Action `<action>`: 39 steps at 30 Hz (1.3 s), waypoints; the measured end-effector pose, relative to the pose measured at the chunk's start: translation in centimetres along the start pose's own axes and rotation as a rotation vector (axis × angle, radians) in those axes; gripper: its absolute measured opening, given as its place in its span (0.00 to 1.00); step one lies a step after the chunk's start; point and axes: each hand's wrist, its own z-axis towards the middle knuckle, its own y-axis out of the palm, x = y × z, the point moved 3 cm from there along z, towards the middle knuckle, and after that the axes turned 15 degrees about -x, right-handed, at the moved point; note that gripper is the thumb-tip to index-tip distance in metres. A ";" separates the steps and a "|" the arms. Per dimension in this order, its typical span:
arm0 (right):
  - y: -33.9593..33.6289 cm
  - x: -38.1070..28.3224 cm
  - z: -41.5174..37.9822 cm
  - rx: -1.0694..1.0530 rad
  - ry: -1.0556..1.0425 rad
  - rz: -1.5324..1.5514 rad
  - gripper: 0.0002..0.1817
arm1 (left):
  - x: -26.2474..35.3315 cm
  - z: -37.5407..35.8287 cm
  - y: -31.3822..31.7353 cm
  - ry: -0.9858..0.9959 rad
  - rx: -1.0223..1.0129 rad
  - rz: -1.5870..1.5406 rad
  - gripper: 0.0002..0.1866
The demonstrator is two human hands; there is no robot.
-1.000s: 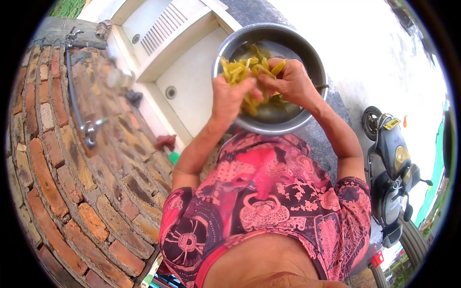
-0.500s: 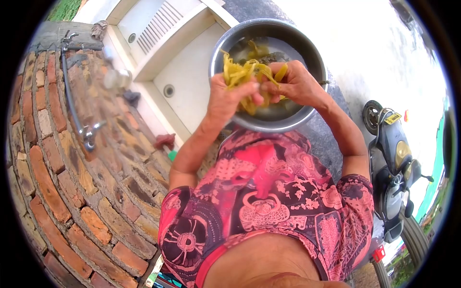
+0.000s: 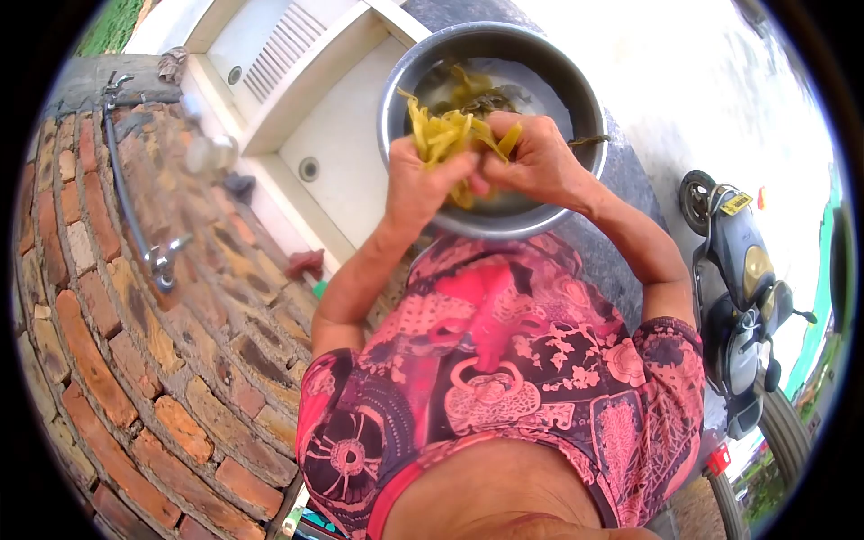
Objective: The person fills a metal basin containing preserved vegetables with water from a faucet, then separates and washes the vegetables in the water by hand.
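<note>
A round metal basin (image 3: 589, 108) with water in it stands in front of me. Over its near part, my left hand (image 3: 427, 175) is closed around a bunch of yellow-green leafy vegetable (image 3: 439, 135), whose strands stick up past the fingers. My right hand (image 3: 535, 157) is pinched on a strip of the same vegetable, right against the left hand. More of the vegetable, partly dark green, lies in the water behind the hands. A dark stem (image 3: 589, 140) hangs over the basin's right rim. The fingertips are partly hidden.
A pale double sink (image 3: 346, 135) with a ribbed board lies left of the basin. Beyond it runs a brick wall (image 3: 117, 315) with a tap and pipe (image 3: 126, 171). A scooter (image 3: 742, 261) is parked on the right.
The view has shifted slightly, so the basin sits a little higher and further left. My hands stay together on the vegetable, with the right fingers more curled. The dark stem at the rim shows more.
</note>
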 end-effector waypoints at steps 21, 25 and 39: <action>0.6 0.1 0.5 0.142 -0.199 -0.330 0.11 | -0.1 0.2 -0.6 0.158 0.083 0.379 0.09; 0.2 0.5 0.8 0.111 -0.136 -0.227 0.09 | -0.8 1.2 -1.1 0.172 0.081 0.431 0.10; -6.2 5.7 -3.2 0.487 -0.245 0.864 0.08 | 0.4 -0.3 -9.1 0.339 0.369 -0.491 0.13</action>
